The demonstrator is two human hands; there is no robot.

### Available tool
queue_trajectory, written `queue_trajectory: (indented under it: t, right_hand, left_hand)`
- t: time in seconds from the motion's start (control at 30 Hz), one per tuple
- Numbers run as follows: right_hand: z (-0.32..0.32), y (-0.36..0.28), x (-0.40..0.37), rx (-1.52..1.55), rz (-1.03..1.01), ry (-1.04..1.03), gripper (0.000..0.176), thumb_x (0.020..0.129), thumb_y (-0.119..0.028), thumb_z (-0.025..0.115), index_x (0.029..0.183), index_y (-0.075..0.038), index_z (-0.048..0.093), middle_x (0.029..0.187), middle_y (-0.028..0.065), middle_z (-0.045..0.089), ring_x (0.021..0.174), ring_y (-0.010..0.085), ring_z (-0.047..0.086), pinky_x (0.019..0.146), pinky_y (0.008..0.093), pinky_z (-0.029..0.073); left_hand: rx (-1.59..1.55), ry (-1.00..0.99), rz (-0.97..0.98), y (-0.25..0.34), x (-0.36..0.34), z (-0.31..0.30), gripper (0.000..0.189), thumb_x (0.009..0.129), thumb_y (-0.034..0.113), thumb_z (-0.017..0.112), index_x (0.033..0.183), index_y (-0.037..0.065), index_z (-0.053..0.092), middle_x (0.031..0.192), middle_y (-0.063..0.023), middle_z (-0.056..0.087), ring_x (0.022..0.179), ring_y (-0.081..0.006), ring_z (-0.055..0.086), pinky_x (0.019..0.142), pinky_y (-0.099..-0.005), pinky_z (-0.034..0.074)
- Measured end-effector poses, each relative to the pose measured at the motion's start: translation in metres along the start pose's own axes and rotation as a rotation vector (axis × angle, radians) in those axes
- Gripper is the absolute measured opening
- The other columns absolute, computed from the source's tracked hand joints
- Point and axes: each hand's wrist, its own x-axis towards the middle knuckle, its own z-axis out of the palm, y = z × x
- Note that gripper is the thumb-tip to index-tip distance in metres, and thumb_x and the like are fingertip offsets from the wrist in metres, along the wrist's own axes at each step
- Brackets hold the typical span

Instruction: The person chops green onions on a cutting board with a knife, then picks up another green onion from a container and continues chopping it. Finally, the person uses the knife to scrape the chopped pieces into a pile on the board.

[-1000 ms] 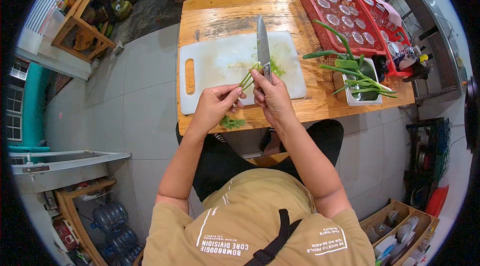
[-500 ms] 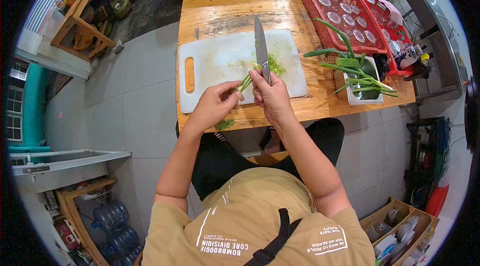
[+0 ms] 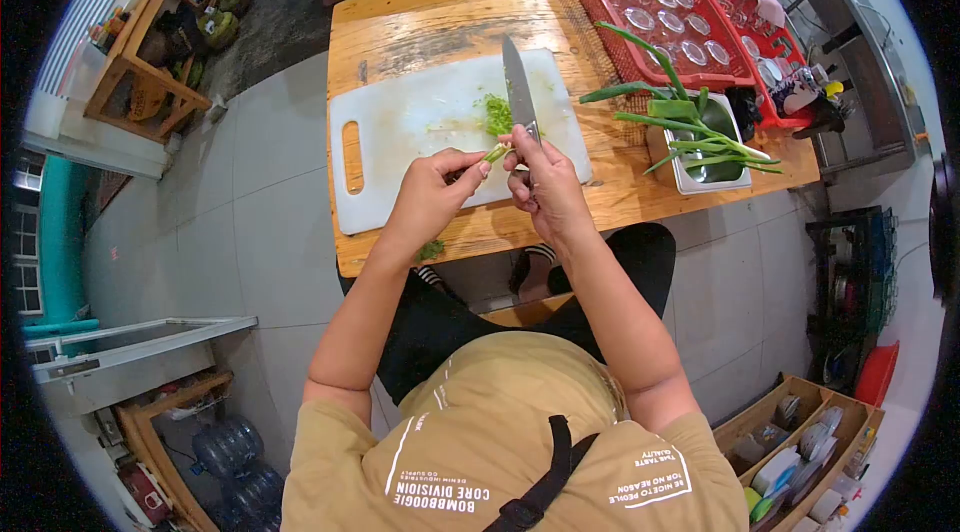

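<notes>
My left hand (image 3: 430,194) is closed, pinching a small bunch of green stems (image 3: 495,153) whose cut ends point up and right. Close beside it, my right hand (image 3: 552,190) grips a kitchen knife (image 3: 517,87), blade pointing away from me and raised. Its fingertips are right at the stem ends. Both hands are over the near part of a white cutting board (image 3: 395,117) with a slot handle on the left. Finely chopped greens (image 3: 494,114) lie in a pile on the board, left of the blade. A leafy sprig (image 3: 430,250) rests at the table's front edge, below my left wrist.
Right of the board on the wooden table (image 3: 400,22), spring onions (image 3: 690,127) lie across a metal container (image 3: 713,175). Behind them, a red basket (image 3: 597,7) holds several upturned glasses, with another red basket (image 3: 770,115) beside it. A chair stands beyond the table.
The view has shifted slightly, so the table appears further left. My left hand has turned the stems toward my right fingertips, and less of their length shows. The knife stays in my right hand.
</notes>
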Motion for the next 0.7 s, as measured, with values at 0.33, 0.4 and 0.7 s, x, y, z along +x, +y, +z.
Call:
queue_trajectory:
  t: [0.33,0.4,0.7]
  right_hand:
    - [-0.02,0.006,0.002,-0.067,-0.044,-0.019,0.025,0.108,-0.031,0.069,0.112,-0.006,0.072,0.087,-0.0007,0.068,0.054,0.0039,0.051,0.043,0.0215,0.031]
    - [-0.019,0.003,-0.002,-0.083,-0.05,0.001,0.026,0.108,-0.032,0.07,0.111,-0.006,0.071,0.086,-0.0003,0.068,0.054,0.0039,0.051,0.043,0.0215,0.032]
    - [-0.027,0.008,-0.004,-0.162,-0.073,0.029,0.026,0.106,-0.033,0.072,0.102,-0.007,0.069,0.074,-0.0016,0.067,0.054,0.004,0.055,0.045,0.0214,0.037]
  left_hand:
    - [-0.024,-0.074,-0.094,0.012,0.005,0.013,0.025,0.104,0.02,0.074,0.116,-0.001,0.08,0.088,0.0002,0.071,0.071,-0.0062,0.056,0.062,-0.0242,0.045]
    - [-0.081,-0.059,-0.124,0.01,0.007,0.018,0.026,0.104,0.021,0.075,0.117,-0.001,0.08,0.087,-0.0012,0.072,0.073,-0.0067,0.06,0.065,-0.0243,0.049]
    - [-0.134,-0.078,-0.233,0.022,0.007,0.026,0.029,0.105,0.022,0.075,0.121,-0.002,0.078,0.081,-0.0011,0.071,0.067,-0.0072,0.064,0.056,-0.0232,0.046]
